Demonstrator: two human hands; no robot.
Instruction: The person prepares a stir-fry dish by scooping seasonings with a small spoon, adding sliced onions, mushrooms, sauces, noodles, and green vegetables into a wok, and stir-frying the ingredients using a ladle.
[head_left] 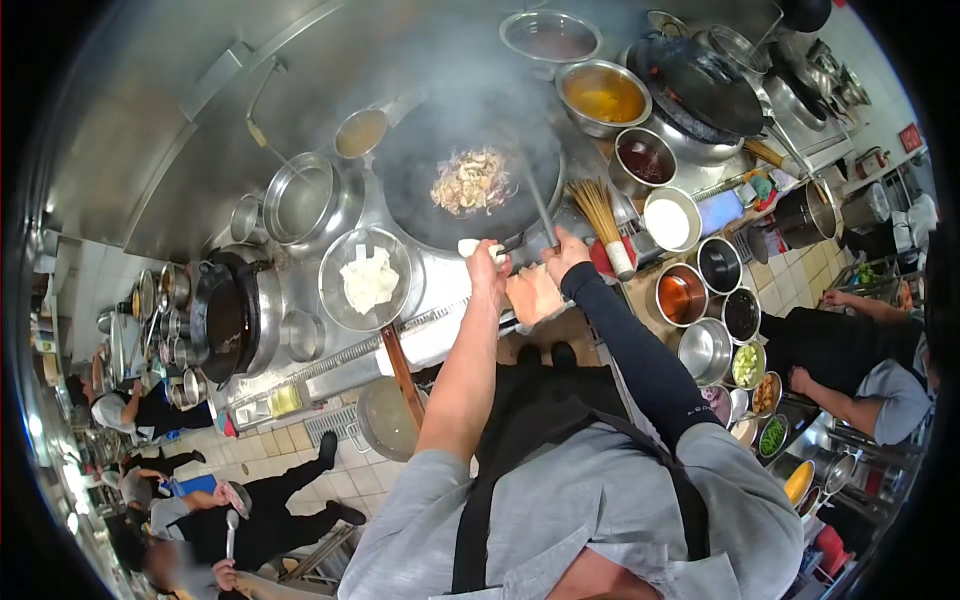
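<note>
Steam rises from a large dark wok [410,185], where sliced, browned food [472,183] lies in a heap. At the wok's near edge, my left hand [487,262] is closed on a small white object [470,247], perhaps a cloth. My right hand [567,252] grips the handle of a long metal utensil [540,195] that reaches into the wok. Below and between my hands is a pale cloth [533,295]. A strainer [330,290] with white pieces [370,280] in it sits to the left. Right of my right hand stands a bamboo brush [603,218].
Bowls of sauces, including an amber one [603,97] and a white one [672,220], stand on the right. Another wok [228,315] is at the left, and one [710,90] at the upper right. Other people work at both sides.
</note>
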